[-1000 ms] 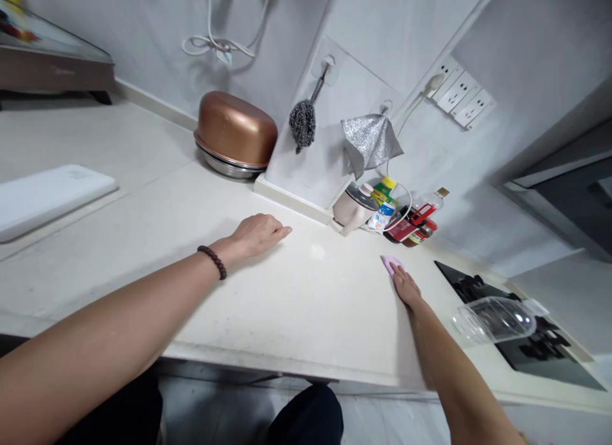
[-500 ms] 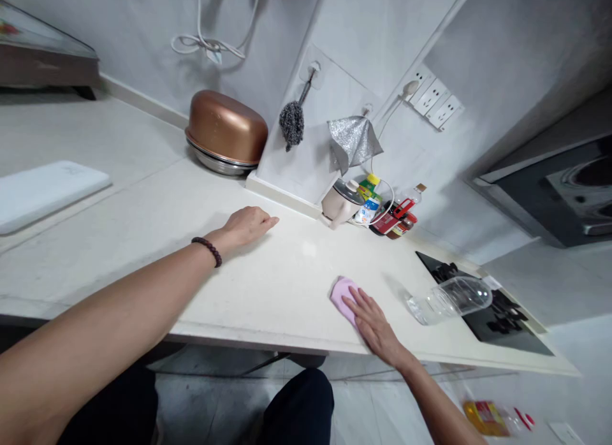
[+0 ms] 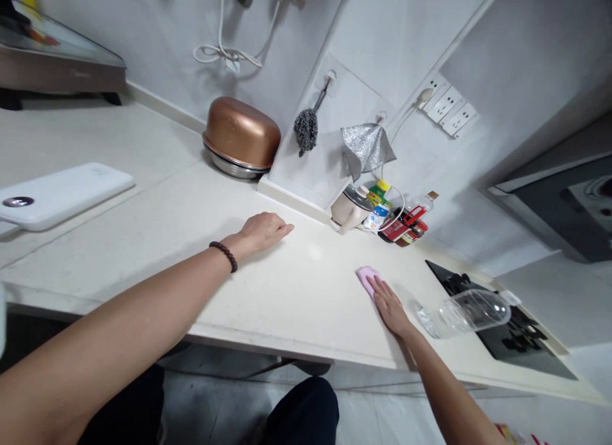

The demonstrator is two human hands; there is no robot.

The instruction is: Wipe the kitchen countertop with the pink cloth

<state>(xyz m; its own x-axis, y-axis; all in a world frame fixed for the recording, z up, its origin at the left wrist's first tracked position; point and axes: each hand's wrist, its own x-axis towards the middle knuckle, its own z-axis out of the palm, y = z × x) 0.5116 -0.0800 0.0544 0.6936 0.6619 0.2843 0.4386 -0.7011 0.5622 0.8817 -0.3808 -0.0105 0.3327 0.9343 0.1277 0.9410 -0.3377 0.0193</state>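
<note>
My right hand lies palm down on a folded pink cloth, pressing it against the white countertop. The cloth's far end shows past my fingers; the rest is under them. To the left, my left hand rests on the same counter, its fingers curled into a loose fist and the thumb pointing right. Nothing shows in that fist. A dark beaded bracelet circles the left wrist. Right of my right hand, a clear plastic container lies on its side, reaching over the black gas hob.
A copper-coloured pot sits on metal basins by the wall. A small lidded pot and several bottles stand in the back corner. At left are a white slab-like appliance and an electric pan. A scrubber and a silver cloth hang above.
My right hand has slid the pink cloth away from the counter's front edge, toward the back. My left hand stays in its place. The view has turned slightly left.
</note>
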